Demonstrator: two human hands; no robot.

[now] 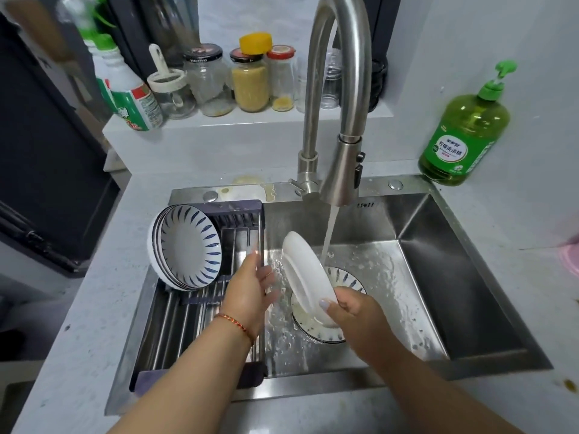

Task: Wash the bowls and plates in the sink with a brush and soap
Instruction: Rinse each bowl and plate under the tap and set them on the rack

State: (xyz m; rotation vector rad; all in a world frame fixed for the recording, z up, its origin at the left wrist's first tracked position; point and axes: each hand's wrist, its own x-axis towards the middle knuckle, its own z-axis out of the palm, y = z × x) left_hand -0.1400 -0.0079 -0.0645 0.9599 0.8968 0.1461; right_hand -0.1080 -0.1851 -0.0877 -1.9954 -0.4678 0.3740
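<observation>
Held plate hides most of the patterned dish beneath

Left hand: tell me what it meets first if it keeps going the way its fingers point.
Probably the white plate held tilted by the right hand. The left hand is open, fingers pointing right toward the plate's underside; depth is unclear.

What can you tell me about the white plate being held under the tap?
The white plate looks like glazed ceramic, with its plain underside and foot ring facing the camera. It is tilted on edge over the sink, above a patterned dish. The right hand grips its lower rim; the stream of water falls just behind it. The left hand is open beside it.
</observation>
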